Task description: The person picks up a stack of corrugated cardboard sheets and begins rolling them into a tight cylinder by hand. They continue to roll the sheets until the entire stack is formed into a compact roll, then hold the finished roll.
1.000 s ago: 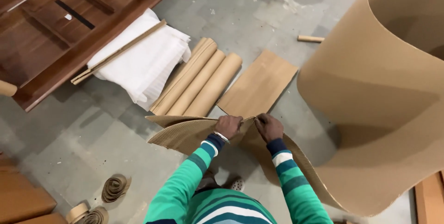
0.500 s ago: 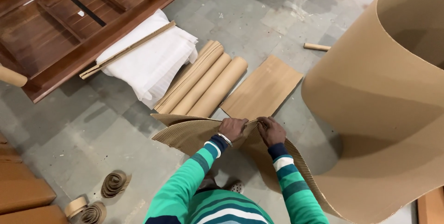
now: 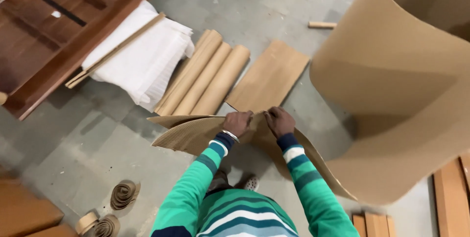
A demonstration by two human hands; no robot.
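My left hand and my right hand both grip the top edge of a brown corrugated cardboard sheet, close together, at the spot where the edge looks split. The sheet runs from a big standing roll of the same cardboard at the right. Its free flap curves out to the left above the concrete floor. My sleeves are striped green, white and dark blue, and a bangle sits on my left wrist. A sandalled foot shows below the sheet.
Three cardboard tubes and a flat cardboard piece lie on the floor ahead. A white folded sheet pile with a wooden strip on it sits beside a dark wooden table top. Tape coils lie lower left; wooden boards lower right.
My two hands have stayed on the sheet's edge, close together. The view has shifted slightly, so the floor items sit a little lower in the frame.
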